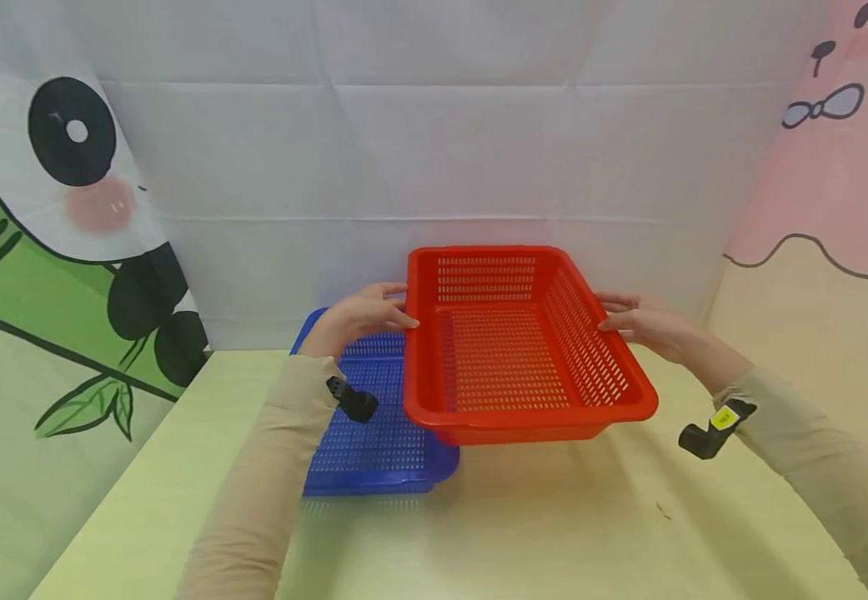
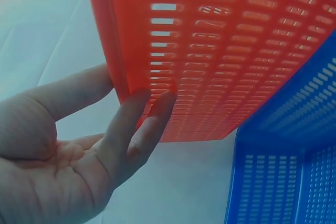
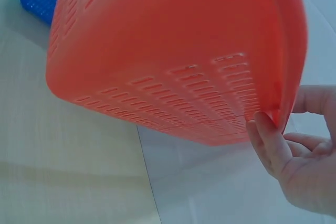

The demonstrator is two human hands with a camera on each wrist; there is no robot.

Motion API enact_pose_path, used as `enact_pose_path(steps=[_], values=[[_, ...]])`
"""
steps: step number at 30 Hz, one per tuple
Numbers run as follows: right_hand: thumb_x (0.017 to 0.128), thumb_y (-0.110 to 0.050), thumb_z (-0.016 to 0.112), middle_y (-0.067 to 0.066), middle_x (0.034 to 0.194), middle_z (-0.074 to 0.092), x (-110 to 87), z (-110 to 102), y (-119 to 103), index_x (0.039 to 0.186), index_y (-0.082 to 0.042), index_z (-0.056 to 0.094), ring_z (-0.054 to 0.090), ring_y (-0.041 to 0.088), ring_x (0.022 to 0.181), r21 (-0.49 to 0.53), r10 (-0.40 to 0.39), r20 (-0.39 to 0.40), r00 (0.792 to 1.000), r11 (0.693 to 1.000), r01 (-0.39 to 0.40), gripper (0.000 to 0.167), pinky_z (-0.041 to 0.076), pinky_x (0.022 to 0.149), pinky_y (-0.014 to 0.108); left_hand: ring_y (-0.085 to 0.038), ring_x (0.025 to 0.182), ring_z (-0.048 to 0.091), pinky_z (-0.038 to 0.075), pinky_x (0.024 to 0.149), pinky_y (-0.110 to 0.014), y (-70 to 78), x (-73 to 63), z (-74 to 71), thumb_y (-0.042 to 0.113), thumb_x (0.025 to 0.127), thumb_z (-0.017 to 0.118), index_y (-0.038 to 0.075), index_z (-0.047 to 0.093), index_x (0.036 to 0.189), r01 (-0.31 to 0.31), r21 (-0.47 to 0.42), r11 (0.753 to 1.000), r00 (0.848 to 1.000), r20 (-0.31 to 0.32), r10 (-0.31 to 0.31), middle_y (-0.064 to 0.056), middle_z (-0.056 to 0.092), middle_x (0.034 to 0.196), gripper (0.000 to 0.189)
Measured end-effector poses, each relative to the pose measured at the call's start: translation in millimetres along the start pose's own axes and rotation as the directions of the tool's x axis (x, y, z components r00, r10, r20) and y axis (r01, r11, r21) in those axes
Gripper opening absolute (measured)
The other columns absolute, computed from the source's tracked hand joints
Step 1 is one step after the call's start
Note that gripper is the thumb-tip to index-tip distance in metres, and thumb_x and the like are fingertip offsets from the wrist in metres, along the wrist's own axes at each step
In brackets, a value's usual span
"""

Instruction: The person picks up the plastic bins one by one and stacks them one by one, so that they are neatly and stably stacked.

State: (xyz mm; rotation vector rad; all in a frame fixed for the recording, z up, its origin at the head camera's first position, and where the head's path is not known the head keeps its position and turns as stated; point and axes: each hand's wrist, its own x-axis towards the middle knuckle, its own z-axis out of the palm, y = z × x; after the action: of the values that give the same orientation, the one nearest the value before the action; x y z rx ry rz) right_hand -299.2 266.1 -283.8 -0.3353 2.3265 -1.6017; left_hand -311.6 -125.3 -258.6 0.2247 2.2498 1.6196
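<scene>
A red plastic basket (image 1: 509,358) with slotted walls is held up above the table, tilted so its inside shows in the head view. My left hand (image 1: 364,315) pinches its left rim, thumb on top and fingers underneath, as the left wrist view also shows on the red wall (image 2: 131,35). On the opposite side my right hand (image 1: 647,325) grips the right rim, fingertips against the outer wall in the right wrist view. Below and to the left stands a blue basket (image 1: 373,482), partly hidden behind the red one and my left forearm.
Both baskets are over a pale wooden table (image 1: 539,533). A white cloth backdrop (image 1: 441,150) hangs close behind them. Cartoon-printed cloths, a green one (image 1: 28,250) and a pink one (image 1: 816,183), flank the table. A small dark mark (image 1: 663,511) lies on the tabletop at right.
</scene>
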Motion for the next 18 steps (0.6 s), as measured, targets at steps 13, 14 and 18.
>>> enact_pose_path(steps=[13,14,18], values=[[0.09,-0.005,0.051,0.017,0.142,0.035,12.7,26.5,-20.2,0.143,-0.005,0.024,0.044,0.028,0.12,0.108,-0.032,0.021,0.999,0.994,0.03,0.06,0.033,0.101,0.047,-0.036,0.121,0.042,0.04,0.096,-0.044,-5.1,-16.5,-34.1,-0.004,0.083,0.058,0.004,0.017,0.144,0.003,0.014,1.0,1.0,0.006,-0.003,-0.021,0.033,0.141,0.075],[0.09,-0.005,0.051,0.016,0.142,0.034,13.7,28.4,-21.3,0.143,-0.004,0.023,0.044,0.027,0.12,0.121,-0.032,0.024,0.999,0.992,0.029,0.06,0.034,0.101,0.046,-0.037,0.121,0.041,0.04,0.096,-0.045,-5.8,-18.0,-36.1,-0.003,0.083,0.059,0.004,0.017,0.144,0.001,0.019,1.0,1.0,0.005,-0.001,-0.021,0.033,0.141,0.075],[0.09,-0.006,0.052,0.015,0.143,0.032,16.5,35.4,-24.9,0.144,-0.004,0.023,0.05,0.019,0.114,0.163,-0.031,0.014,0.999,0.986,0.029,0.061,0.041,0.096,0.035,-0.036,0.123,0.038,0.039,0.097,-0.049,-7.9,-27.0,-44.0,0.004,0.08,0.064,0.008,0.021,0.144,0.015,0.04,0.999,1.0,-0.027,-0.014,-0.017,0.031,0.142,0.077]])
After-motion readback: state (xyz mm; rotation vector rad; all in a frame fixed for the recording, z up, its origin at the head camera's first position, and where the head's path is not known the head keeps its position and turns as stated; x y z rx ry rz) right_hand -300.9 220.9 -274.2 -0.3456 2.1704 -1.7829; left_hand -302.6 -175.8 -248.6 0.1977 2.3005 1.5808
